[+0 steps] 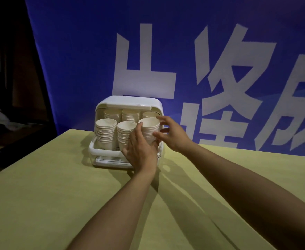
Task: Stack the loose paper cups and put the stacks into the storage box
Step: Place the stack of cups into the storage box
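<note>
Storage box (101, 150) stands on yellow table (39, 186), front open, cup stacks inside. Front row: left stack (105, 133), middle stack (125, 133), right stack (150, 129). Left hand (141, 150) and right hand (171, 133) clasp the right stack with curled fingers.

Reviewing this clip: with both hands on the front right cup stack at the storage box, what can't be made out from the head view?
- Lower part of the front right stack: covered by the left hand and right hand, so its seating in the storage box is unclear.
- Back row stacks: only the tops show behind the front stacks.
- Cup counts: rims too fine to count.
- Dark area at left: too dim to identify.
</note>
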`<state>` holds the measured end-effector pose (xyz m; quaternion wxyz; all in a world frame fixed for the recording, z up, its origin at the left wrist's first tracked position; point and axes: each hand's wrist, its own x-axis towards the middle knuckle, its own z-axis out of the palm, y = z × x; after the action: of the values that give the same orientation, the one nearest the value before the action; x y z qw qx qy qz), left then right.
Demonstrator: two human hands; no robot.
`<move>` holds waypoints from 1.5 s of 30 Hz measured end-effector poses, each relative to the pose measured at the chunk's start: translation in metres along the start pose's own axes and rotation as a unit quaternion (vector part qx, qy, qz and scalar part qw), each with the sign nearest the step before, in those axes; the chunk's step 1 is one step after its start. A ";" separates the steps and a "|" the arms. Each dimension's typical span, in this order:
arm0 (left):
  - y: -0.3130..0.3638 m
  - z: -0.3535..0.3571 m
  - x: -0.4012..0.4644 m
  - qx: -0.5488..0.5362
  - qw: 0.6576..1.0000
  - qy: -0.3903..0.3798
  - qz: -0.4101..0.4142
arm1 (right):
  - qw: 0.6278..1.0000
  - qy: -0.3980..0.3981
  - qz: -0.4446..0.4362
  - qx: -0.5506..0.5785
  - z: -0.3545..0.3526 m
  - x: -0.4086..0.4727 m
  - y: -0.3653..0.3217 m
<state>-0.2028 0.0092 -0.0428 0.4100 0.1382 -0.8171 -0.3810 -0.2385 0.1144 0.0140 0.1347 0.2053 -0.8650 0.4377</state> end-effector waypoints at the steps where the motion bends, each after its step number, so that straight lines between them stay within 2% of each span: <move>1: -0.004 0.002 -0.002 0.001 1.000 -0.003 -0.001 | 1.000 -0.005 0.006 -0.010 0.003 -0.002 0.005; 6: -0.019 0.008 -0.011 0.050 0.999 -0.008 -0.002 | 0.998 -0.004 0.028 -0.051 0.014 -0.006 0.024; 10: -0.026 0.004 -0.013 0.029 0.998 -0.038 -0.046 | 0.998 0.012 0.028 -0.060 0.019 -0.006 0.032; 14: -0.029 -0.010 -0.017 0.010 0.996 -0.048 -0.076 | 0.997 0.043 0.055 -0.018 0.024 -0.014 0.039; 19: -0.024 -0.021 -0.019 0.023 0.989 -0.111 -0.091 | 0.997 0.037 0.071 0.017 0.041 -0.025 0.043; 28: -0.025 -0.026 -0.018 0.036 0.986 -0.146 -0.076 | 0.995 0.047 0.086 0.025 0.043 -0.025 0.044; 32: -0.032 -0.030 -0.010 0.017 0.992 -0.111 -0.049 | 0.991 0.115 0.064 -0.003 0.036 -0.023 0.040; 36: -0.031 -0.052 0.022 0.017 0.997 -0.039 0.057 | 0.990 0.140 0.021 -0.009 0.018 -0.006 0.023; 40: -0.032 -0.075 0.094 0.058 0.982 -0.115 0.138 | 0.990 0.122 -0.026 -0.065 0.008 0.021 0.009; 43: -0.036 -0.088 0.141 0.155 0.960 -0.199 0.121 | 0.990 0.093 -0.026 -0.106 0.005 0.039 -0.001; 45: -0.038 -0.094 0.157 0.171 0.951 -0.241 0.096 | 0.991 0.074 -0.020 -0.111 0.003 0.048 -0.005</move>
<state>-0.2318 -0.1487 0.0533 0.2058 0.0318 -0.9538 -0.2164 -0.2787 0.0978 0.0355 0.2288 0.1740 -0.8915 0.3502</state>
